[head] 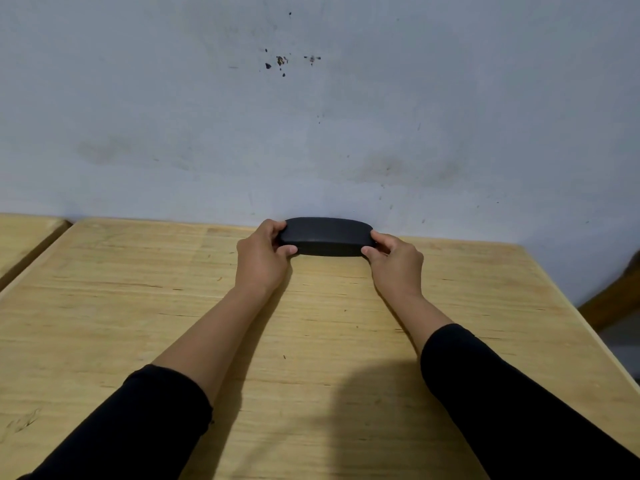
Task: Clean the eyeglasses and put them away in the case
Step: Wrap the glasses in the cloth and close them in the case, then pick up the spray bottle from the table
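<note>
No readable text, label, brand or number shows on anything here.

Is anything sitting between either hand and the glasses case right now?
No. The left hand and the right hand each already grip one end of the closed black case, which sits at the far edge of the wooden table by the wall. No eyeglasses are in view.

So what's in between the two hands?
The head view shows a closed black eyeglasses case between them: the left hand grips one end, the right hand the other, at the wooden table's far edge.
</note>
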A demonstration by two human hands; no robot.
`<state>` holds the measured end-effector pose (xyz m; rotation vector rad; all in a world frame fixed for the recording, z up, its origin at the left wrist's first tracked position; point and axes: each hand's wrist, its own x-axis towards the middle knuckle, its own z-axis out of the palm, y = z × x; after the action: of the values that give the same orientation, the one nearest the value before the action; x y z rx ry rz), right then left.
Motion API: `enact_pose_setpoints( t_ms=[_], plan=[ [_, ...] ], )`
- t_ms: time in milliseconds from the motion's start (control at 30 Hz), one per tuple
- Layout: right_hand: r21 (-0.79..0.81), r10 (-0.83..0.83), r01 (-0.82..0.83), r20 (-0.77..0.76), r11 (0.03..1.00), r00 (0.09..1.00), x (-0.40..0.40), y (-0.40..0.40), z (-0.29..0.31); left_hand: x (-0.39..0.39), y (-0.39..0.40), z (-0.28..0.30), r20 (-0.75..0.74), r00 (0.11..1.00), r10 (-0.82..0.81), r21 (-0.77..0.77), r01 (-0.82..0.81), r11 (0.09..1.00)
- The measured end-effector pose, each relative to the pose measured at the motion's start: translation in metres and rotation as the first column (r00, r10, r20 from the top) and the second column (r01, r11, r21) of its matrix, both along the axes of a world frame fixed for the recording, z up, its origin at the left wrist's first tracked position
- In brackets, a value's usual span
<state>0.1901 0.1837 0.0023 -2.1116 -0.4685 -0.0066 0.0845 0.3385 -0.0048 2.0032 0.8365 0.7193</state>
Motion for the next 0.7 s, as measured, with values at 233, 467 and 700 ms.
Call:
enact_pose_setpoints(
  t_ms=[233,467,700],
  plan=[
    [-0.408,0.262,-0.216,0.059,0.887,0.963,-0.005,-0.014,0.010,-0.011,-0.009,0.012,-0.248,0.967,-0.056,0.152,0.095,0.984],
    [-0.778,0.310,-0.139,0.075,0.612,0.948,-0.037,-0.042,0.029,-0.037,-0.041,0.033,-0.490,0.871,-0.012,0.310,0.187,0.932],
    [-0.790,0.332,-0.034,0.218,0.612,0.918,-0.081,-0.088,0.069,-0.073,-0.082,0.081,-0.494,0.869,0.035,0.499,0.250,0.830]
  ],
)
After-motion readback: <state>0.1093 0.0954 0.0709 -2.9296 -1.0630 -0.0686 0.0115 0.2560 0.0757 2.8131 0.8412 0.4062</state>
